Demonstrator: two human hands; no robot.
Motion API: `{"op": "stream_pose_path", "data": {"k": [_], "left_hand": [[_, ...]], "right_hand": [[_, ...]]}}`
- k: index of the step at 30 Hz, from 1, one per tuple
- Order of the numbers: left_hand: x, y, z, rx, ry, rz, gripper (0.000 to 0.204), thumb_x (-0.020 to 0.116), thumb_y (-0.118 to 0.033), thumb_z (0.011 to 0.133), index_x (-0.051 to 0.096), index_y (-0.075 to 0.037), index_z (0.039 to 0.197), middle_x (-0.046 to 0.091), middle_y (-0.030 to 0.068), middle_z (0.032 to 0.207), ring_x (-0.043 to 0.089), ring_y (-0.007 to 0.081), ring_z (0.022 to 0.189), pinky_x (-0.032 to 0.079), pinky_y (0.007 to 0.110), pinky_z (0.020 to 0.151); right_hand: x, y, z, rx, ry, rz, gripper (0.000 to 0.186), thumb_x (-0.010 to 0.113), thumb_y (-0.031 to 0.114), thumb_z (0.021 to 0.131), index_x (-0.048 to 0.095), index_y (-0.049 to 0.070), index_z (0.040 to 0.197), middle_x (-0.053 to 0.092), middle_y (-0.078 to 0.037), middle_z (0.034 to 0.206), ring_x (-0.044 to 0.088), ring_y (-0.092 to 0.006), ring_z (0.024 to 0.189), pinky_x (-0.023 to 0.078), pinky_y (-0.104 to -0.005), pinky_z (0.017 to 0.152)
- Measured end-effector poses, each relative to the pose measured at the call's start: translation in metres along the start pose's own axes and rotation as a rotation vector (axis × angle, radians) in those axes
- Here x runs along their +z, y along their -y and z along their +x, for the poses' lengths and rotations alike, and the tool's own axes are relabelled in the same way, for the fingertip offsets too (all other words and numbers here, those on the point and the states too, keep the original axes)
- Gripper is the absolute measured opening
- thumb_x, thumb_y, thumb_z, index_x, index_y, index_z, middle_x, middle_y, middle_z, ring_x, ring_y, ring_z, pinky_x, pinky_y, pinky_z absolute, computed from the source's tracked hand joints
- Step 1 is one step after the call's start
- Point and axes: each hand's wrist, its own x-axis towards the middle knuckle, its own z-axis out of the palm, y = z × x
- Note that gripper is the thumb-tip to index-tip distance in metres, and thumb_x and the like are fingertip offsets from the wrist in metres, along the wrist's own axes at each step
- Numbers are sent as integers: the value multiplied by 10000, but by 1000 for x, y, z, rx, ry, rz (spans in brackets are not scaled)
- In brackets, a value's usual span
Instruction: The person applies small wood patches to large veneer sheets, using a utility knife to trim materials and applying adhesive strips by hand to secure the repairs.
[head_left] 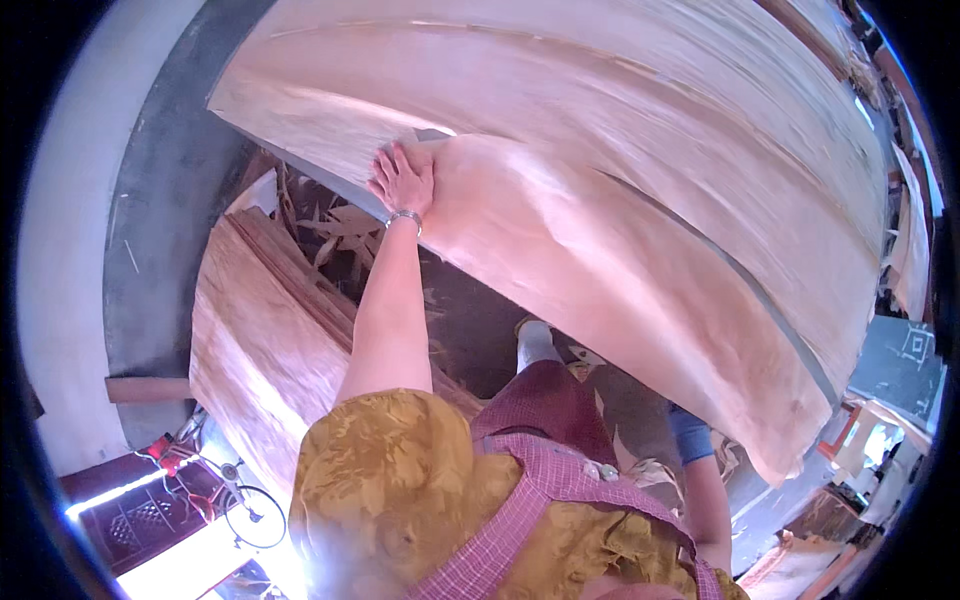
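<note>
Large, thin sheets of pale wood veneer [600, 240] lie spread in front of me, wavy and layered. My left hand [403, 180] presses flat on the near left part of the top sheet, fingers stretched out, a bracelet on its wrist. My right hand [690, 435] wears something blue, a glove or cuff, and is at the sheet's near right edge. Its fingers are hidden by the veneer, so what they hold does not show. A long dark gap runs between two sheets on the right.
A second veneer stack [260, 340] stands to my left, with torn scraps [345, 230] on the floor beside it. A bicycle [250, 510] is behind on the left. More wood pieces and a green board [895, 360] are at the right.
</note>
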Motion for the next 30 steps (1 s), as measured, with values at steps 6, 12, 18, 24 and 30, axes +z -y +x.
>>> {"op": "stream_pose_path", "data": {"k": [6, 12, 18, 24, 30], "left_hand": [[-1, -1, -6, 17, -66, -11, 837, 402, -641, 900, 153, -161, 1539, 99, 162, 1597, 57, 345, 1476, 28, 580, 1158], [-30, -7, -16, 16, -27, -28, 876, 458, -632, 886, 162, -120, 1531, 196, 180, 1571, 150, 336, 1461, 62, 577, 1156], [-37, -25, -54, -54, 4, -79, 878, 603, -480, 857, 188, -70, 1513, 345, 201, 1482, 333, 377, 1358, 196, 561, 1116], [-31, 23, -21, -382, -137, -86, 864, 687, -442, 779, 335, -10, 1440, 447, 242, 1399, 440, 378, 1291, 331, 521, 1072], [-22, 65, 17, -641, 9, -494, 643, 758, -463, 673, 677, 57, 1041, 652, 232, 1131, 637, 326, 1052, 526, 406, 889]], "right_hand": [[-51, -65, -34, -50, 197, -444, 442, 527, 259, 925, 532, 42, 1309, 543, -197, 1317, 492, -381, 1225, 399, -472, 1030], [-154, -85, -67, 116, 310, -460, 312, 511, 230, 915, 646, 72, 1147, 658, -170, 1122, 635, -328, 986, 508, -438, 846], [-164, -95, -96, 355, 481, -566, 344, 524, 195, 913, 569, 61, 1227, 603, -197, 1209, 608, -343, 1036, 494, -426, 897], [-161, -97, -110, 321, 304, -454, 503, 561, 89, 852, 442, 31, 1337, 505, -231, 1335, 529, -374, 1186, 468, -457, 962], [-154, -92, -89, 399, 315, -457, 469, 570, 196, 880, 471, 39, 1311, 535, -233, 1299, 539, -385, 1169, 452, -451, 987]]}}
